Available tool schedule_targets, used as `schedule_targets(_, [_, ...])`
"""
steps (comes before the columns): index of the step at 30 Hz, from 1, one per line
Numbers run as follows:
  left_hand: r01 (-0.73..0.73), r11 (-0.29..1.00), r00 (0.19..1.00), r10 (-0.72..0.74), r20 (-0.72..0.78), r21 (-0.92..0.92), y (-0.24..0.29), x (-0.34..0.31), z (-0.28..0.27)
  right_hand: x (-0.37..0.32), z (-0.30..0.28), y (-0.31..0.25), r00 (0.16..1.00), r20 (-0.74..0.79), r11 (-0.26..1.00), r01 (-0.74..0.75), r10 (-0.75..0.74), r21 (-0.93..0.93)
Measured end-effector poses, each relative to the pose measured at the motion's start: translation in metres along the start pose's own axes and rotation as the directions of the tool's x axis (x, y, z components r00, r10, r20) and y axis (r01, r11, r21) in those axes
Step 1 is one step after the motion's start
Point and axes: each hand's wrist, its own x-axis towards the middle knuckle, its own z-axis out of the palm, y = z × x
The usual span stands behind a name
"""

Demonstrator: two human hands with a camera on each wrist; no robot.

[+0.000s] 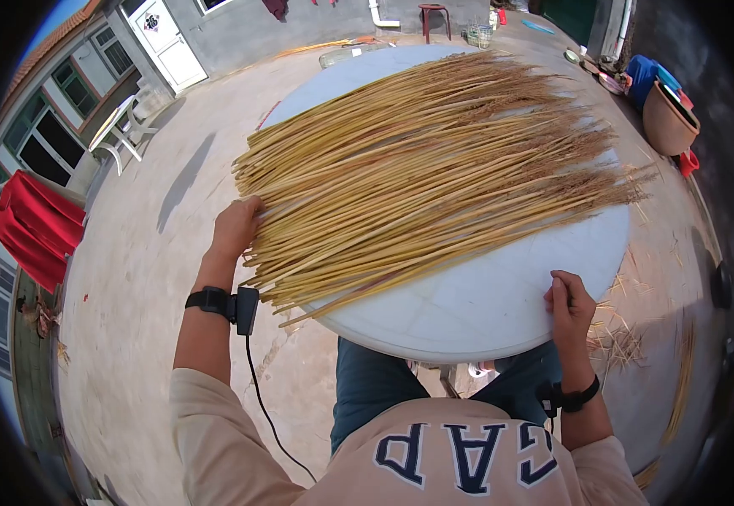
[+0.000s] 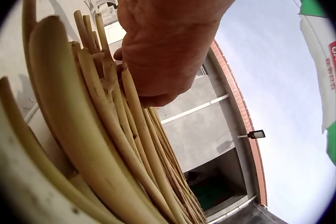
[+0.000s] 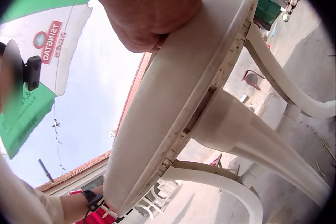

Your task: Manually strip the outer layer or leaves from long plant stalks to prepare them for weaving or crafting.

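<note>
Long yellow stalks with brown, feathery heads point(image 1: 434, 160) lie side by side across a round white table point(image 1: 468, 295), their bare ends toward the left. My left hand point(image 1: 239, 226) pinches some stalks at those ends. In the left wrist view, the hand point(image 2: 163, 35) covers part of the bunch of stalks point(image 2: 89, 124), and its fingertips are partly hidden. Near the table's right front edge, my right hand point(image 1: 571, 304) is loosely curled, with nothing visible in it. The right wrist view has this hand point(image 3: 152, 14) against the white tabletop point(image 3: 168, 87).
White plastic chairs point(image 1: 122, 131) and a red cloth point(image 1: 38, 228) are at the left. A brown pot point(image 1: 669, 118) and a blue container point(image 1: 639, 78) stand at the back right. Loose straw point(image 1: 620, 341) lies on the ground to the right. A cable point(image 1: 261, 405) hangs from the left wrist camera.
</note>
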Motion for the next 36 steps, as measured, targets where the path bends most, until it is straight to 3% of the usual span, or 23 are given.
schedule_targets(7, [-0.070,0.995,0.998,0.070,-0.005,0.074,0.010,-0.008,-0.008,0.000,-0.001,0.002,1.000,0.005,1.000,0.029,-0.029,-0.004])
schedule_targets(9, [-0.045,0.998,0.988,0.049,-0.149,0.032,0.008,-0.011,-0.008,-0.001,-0.001,0.002,1.000,-0.001,1.000,0.031,-0.031,-0.004])
schedule_targets(10, [-0.056,0.998,0.987,0.060,-0.147,0.032,0.007,-0.012,-0.009,-0.001,0.000,0.002,0.999,0.002,0.999,0.044,-0.044,-0.001])
schedule_targets(12, [0.035,0.996,0.980,-0.051,-0.193,-0.084,0.002,-0.013,-0.013,-0.001,-0.001,0.002,0.999,-0.006,0.999,0.051,-0.051,0.000])
schedule_targets(13, [-0.044,0.980,0.971,-0.004,-0.238,-0.194,-0.003,-0.014,-0.014,-0.001,-0.001,0.001,0.999,0.005,0.999,0.052,-0.052,-0.006])
schedule_targets(14, [-0.058,0.979,0.972,0.011,-0.237,-0.193,-0.007,-0.016,-0.016,-0.001,-0.001,0.001,0.999,0.016,0.999,0.052,-0.052,-0.012])
schedule_targets(16, [-0.002,0.817,0.995,-0.059,-0.086,-0.576,-0.008,-0.023,-0.030,-0.001,-0.002,0.001,0.999,0.015,0.999,0.050,-0.050,-0.014])
schedule_targets(17, [-0.015,0.816,0.996,-0.041,-0.085,-0.577,-0.008,-0.025,-0.037,-0.001,-0.002,0.002,0.998,0.027,0.998,0.055,-0.055,-0.013])
schedule_targets(19, [0.158,0.557,0.987,-0.097,0.124,-0.815,-0.007,-0.031,-0.051,-0.001,-0.003,0.001,0.998,0.022,0.998,0.056,-0.055,-0.018])
schedule_targets(20, [0.150,0.559,0.989,-0.082,0.126,-0.816,-0.005,-0.034,-0.060,-0.001,-0.003,0.001,0.997,0.033,0.998,0.063,-0.063,-0.017])
schedule_targets(22, [0.321,0.509,0.946,-0.139,0.291,-0.799,-0.002,-0.041,-0.074,-0.001,-0.003,0.001,0.999,0.027,0.999,0.040,-0.040,-0.005])
schedule_targets(23, [0.345,0.509,0.939,-0.175,0.298,-0.789,-0.005,-0.043,-0.077,-0.001,-0.003,0.002,0.998,0.026,0.998,0.055,-0.055,-0.011])
schedule_targets(28, [0.412,0.430,0.910,-0.232,0.342,-0.803,-0.016,-0.051,-0.088,-0.002,-0.004,0.000,0.997,0.022,0.996,0.079,-0.078,-0.041])
schedule_targets(30, [0.475,0.388,0.880,-0.210,0.426,-0.790,-0.018,-0.054,-0.090,-0.001,-0.004,-0.001,0.996,0.033,0.996,0.080,-0.079,-0.033])
schedule_targets(36, [0.483,0.355,0.875,-0.226,0.428,-0.801,-0.022,-0.061,-0.088,-0.001,-0.005,0.004,0.995,0.042,0.995,0.089,-0.087,-0.041])
